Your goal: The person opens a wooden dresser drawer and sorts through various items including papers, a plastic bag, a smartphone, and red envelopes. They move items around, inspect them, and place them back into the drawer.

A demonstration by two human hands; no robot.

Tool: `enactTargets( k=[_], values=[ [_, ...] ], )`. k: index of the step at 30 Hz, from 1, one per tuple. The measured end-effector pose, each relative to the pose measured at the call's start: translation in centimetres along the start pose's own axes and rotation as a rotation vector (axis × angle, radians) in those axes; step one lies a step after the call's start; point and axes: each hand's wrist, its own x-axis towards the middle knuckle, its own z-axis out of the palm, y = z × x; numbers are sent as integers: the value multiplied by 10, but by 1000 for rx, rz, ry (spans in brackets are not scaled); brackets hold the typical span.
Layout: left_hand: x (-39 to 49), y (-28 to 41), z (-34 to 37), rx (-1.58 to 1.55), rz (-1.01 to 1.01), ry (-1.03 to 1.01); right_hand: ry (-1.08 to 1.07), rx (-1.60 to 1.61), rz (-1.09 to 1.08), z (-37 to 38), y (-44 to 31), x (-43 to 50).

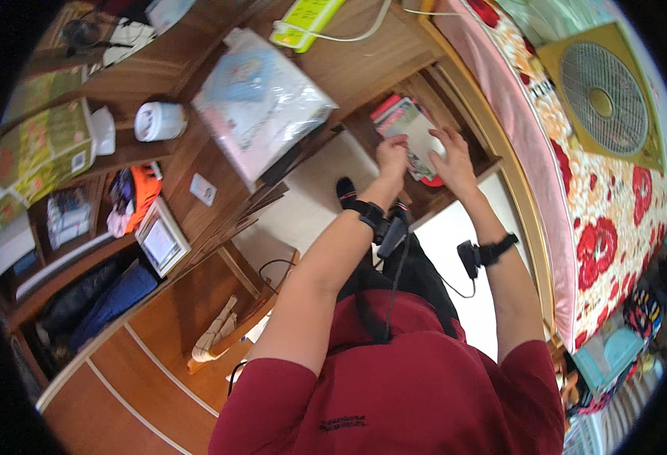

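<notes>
A pulled-out wooden drawer [362,126] holds a pile of booklets or cards, with a pale, picture-edged sheet [418,133] on top. My left hand [393,159] pinches the left edge of this sheet, its fingers curled. At the sheet's right corner is my right hand [455,162], its thumb and fingers bent around the edge. Pink and red covers [386,108] stick out at the pile's far end. A red rounded edge [433,181] shows at the near end. The lower part of the pile is hidden.
Left of the drawer, a plastic-wrapped flat package [265,108] lies on the wooden desk [197,153], near a white tub [161,121] and a small card [203,189]. A green power strip [307,23] sits beyond. To the right stands a bed with floral bedding [600,227] and a box fan [603,99].
</notes>
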Motion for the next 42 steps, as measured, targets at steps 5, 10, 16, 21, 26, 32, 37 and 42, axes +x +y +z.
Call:
enactTargets(
  k=[5, 10, 16, 21, 26, 32, 37, 42],
  values=[
    [-52, 41, -25, 427, 601, 30, -29, 373, -79, -26, -54, -27],
    [-109, 109, -147, 425, 932, 144, -288, 891, 56, -9, -126, -24],
    [-57, 132, -270, -35, 461, 573, -427, 1090, 305, 58, -200, 32],
    [-32, 136, -302, -309, 202, 131, 93, 531, -20, 96, -226, 46],
    [-54, 143, -317, -501, 133, -205, 71, 623, -376, 76, -237, -2],
    [-79, 142, -291, -555, 71, -210, -42, 698, -402, 26, -201, -74],
    [-102, 120, -207, -481, -123, -407, -23, 1126, 441, 1, -150, -138],
    [-81, 102, -114, 211, 116, -830, 467, 1410, 681, -56, -72, -204]
  ],
)
